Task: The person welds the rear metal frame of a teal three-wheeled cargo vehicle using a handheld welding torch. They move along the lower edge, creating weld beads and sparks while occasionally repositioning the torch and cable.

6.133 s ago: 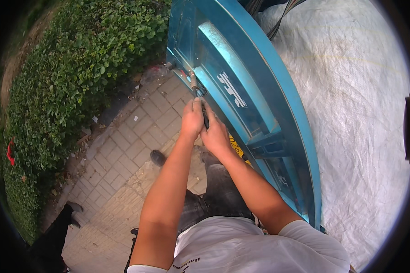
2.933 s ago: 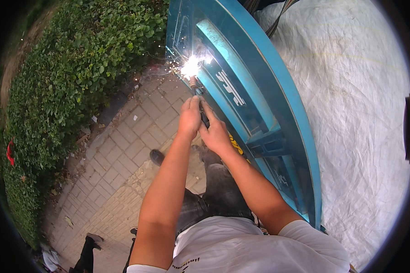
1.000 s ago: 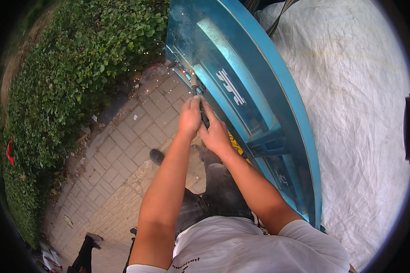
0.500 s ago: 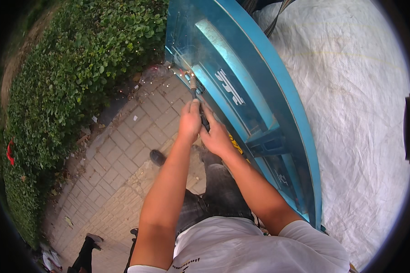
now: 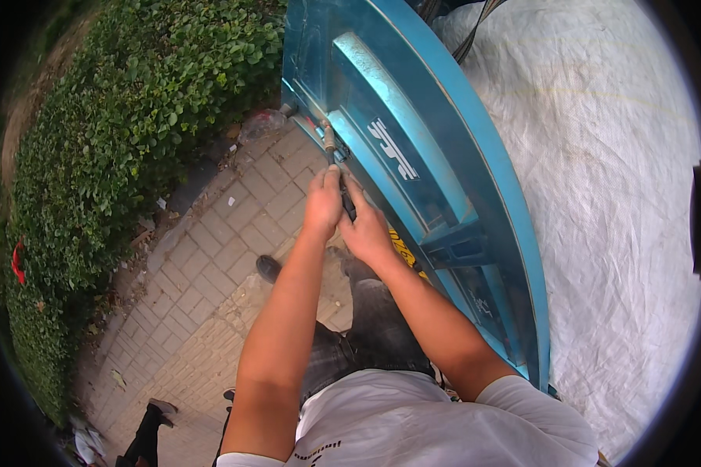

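At the left edge of a blue metal panel (image 5: 444, 124), both hands on one torch (image 5: 330, 149). Left hand (image 5: 323, 204): fingers wrapped round the black handle (image 5: 349, 204), little gap. Right hand (image 5: 368, 227): just beside it, slightly nearer, fingers curled onto the handle from the right, one finger stretched forward along it. Torch points to the far side, close by the panel's edge; too small to tell whether the tip touches metal. Yellow plate (image 5: 403, 247) beyond the right wrist, partly hidden by the panel. White sheet (image 5: 607, 233) fills the right side, dark straps (image 5: 479, 27) at its far end. Green hedge (image 5: 132, 117) far left, red scrap (image 5: 18, 262) in it; clear plastic (image 5: 263, 123) between hedge and panel. Paving (image 5: 210, 241) underfoot, wearer's dark shoe (image 5: 269, 268) on it. Near left, another person's dark trouser leg (image 5: 142, 437)
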{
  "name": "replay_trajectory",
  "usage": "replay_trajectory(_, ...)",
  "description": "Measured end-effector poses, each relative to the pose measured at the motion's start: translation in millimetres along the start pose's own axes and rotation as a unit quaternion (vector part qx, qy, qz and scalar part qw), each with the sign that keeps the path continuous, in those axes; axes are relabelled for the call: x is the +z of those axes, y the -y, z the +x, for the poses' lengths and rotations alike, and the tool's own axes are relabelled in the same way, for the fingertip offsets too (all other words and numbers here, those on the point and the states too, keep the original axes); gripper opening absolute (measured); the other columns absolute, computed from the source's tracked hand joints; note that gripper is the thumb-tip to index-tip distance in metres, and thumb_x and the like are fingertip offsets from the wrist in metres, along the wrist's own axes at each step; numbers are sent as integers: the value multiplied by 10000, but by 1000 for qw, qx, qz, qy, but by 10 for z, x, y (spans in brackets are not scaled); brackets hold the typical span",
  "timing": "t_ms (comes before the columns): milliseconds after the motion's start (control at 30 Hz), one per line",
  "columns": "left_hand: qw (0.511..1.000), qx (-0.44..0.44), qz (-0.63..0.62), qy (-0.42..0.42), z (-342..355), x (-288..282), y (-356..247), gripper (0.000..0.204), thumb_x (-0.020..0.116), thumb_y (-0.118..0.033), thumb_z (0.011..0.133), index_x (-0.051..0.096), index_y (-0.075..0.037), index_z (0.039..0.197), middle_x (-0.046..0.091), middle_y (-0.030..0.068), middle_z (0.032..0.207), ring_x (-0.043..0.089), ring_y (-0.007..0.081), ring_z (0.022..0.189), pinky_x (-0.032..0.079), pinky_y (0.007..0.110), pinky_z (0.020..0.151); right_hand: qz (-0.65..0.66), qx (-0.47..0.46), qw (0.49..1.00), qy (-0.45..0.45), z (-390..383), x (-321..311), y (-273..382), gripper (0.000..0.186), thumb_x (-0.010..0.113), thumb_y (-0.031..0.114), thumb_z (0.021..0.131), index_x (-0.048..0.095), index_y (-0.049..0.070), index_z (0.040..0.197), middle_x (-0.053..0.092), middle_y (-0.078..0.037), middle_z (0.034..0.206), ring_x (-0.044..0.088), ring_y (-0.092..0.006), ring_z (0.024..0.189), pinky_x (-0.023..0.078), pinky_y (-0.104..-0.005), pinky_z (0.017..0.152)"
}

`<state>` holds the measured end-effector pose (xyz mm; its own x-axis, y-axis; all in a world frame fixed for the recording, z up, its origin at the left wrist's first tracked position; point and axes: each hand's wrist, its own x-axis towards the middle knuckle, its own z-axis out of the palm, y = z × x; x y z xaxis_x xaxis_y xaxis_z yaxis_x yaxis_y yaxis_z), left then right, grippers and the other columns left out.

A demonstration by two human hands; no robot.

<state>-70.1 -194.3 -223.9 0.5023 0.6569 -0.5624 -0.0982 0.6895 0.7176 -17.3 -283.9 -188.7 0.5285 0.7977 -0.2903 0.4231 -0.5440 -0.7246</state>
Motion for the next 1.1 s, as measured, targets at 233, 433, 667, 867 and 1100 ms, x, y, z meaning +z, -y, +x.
replay_trajectory(233, 1000, -11, 4, 13, 15, -63, -28, 271, 444, -268, 1028, 549, -25, 971, 634, 100, 786, 603, 170, 667, 508, 313, 620, -7, 5, 1000, -18, -21, 79, 23, 626, 599, 229, 900, 378, 154, 1481, 667, -264, 1019, 633, -463, 962, 503, -516, 791)
replay_trajectory(433, 1000, -5, 23, 8, 25, -68, -35, 285, 443, -275, 1027, 559, -19, 979, 631, 94, 788, 599, 166, 672, 505, 312, 623, -1, 7, 1000, -17, -18, 82, 49, 625, 600, 226, 904, 373, 146, 1481, 667, -259, 1028, 634, -460, 968, 503, -513, 792)
replay_trajectory(667, 999, -4, 37, 6, 24, -67, -28, 291, 440, -271, 1026, 569, -13, 988, 627, 88, 797, 592, 162, 679, 502, 317, 629, -6, 4, 1000, -21, -34, 72, 57, 636, 601, 220, 902, 361, 143, 1486, 660, -259, 1060, 630, -459, 984, 504, -511, 801)
replay_trajectory(867, 999, 1, 44, -1, 32, -117, 248, 296, 448, -279, 1028, 563, -14, 962, 615, 89, 819, 584, 162, 684, 499, 318, 636, 30, -27, 999, -13, -120, 32, -27, 630, 596, 184, 902, 363, 92, 1480, 621, -279, 1178, 602, -465, 1063, 496, -498, 866)
replay_trajectory(1100, 1000, 4, 30, 3, -42, -21, 168, 298, 462, -286, 1026, 564, -16, 952, 582, 57, 802, 547, 143, 683, 470, 319, 626, 27, -40, 999, -12, -101, -25, -62, 623, 591, 184, 903, 368, 82, 1475, 609, -289, 1196, 594, -473, 1072, 490, -497, 876)
